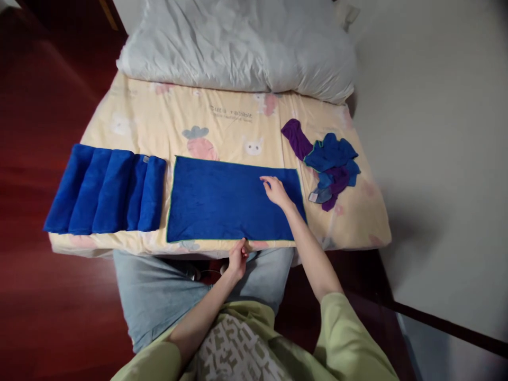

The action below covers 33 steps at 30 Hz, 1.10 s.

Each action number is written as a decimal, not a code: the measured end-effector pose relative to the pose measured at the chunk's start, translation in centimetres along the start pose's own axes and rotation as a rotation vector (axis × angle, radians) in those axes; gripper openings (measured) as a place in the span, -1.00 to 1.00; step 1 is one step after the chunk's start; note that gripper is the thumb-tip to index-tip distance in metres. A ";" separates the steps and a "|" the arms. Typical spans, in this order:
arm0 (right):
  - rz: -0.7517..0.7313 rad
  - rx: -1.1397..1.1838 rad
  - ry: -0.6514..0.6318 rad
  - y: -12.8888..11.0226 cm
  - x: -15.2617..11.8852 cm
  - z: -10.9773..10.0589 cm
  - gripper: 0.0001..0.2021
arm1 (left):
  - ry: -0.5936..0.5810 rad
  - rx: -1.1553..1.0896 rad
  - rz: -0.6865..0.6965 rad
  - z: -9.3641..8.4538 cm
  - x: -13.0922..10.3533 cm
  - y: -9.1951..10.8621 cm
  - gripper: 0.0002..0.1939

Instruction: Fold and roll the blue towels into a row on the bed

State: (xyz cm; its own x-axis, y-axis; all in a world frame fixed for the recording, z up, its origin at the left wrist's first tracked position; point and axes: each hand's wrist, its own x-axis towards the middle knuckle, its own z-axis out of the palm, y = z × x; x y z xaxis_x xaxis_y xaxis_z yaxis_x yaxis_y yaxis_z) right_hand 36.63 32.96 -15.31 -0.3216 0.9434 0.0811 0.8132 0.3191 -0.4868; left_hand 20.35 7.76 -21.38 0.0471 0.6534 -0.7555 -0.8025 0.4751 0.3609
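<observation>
A blue towel (222, 201) with thin green edging lies spread flat in front of me as a rectangle. At its near edge, my left hand (238, 258) is closed, with the fingertips pinching the border. My right hand (274, 191) is over the right half of the same towel, fingers apart and holding nothing. Whether its fingertips touch the fabric is hard to tell. On the left, several rolled blue towels (109, 190) lie side by side, one showing a small white tag.
A bed (234, 116) with a yellow rabbit-print sheet carries the towels. To the right lies a crumpled heap of blue and purple cloths (331, 159). A bunched white quilt (238, 47) covers the far end. A pale wall (444, 159) stands close on the right.
</observation>
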 end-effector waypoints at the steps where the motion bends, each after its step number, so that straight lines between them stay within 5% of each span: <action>1: -0.007 0.030 -0.031 0.0 2.7 0.5 -0.60 | 0.005 0.008 0.002 0.0 0.0 -0.1 -0.48; 7: 0.132 0.066 -0.166 1.7 13.9 5.3 -0.72 | 0.035 0.023 -0.020 0.1 -0.2 0.0 -0.48; 16: 0.125 0.002 -0.275 2.4 16.2 6.7 -0.83 | 0.096 0.006 -0.025 1.0 -0.6 0.3 -0.38; 24: 0.178 0.132 -0.158 0.1 15.3 4.2 -0.91 | 0.102 0.067 0.043 1.5 -1.9 0.6 -0.42; 33: 0.143 0.268 0.032 -3.2 13.6 -3.3 -0.83 | 0.015 0.132 0.154 1.8 -6.4 2.2 -0.41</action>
State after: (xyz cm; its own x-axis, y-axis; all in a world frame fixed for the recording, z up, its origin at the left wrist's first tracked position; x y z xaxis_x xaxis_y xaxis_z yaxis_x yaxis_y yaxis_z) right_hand 31.25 45.02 -9.81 -0.1940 0.9808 0.0201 0.6907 0.1511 -0.7071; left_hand 19.30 5.69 -14.75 -0.0799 0.7161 -0.6934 -0.7146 0.4438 0.5407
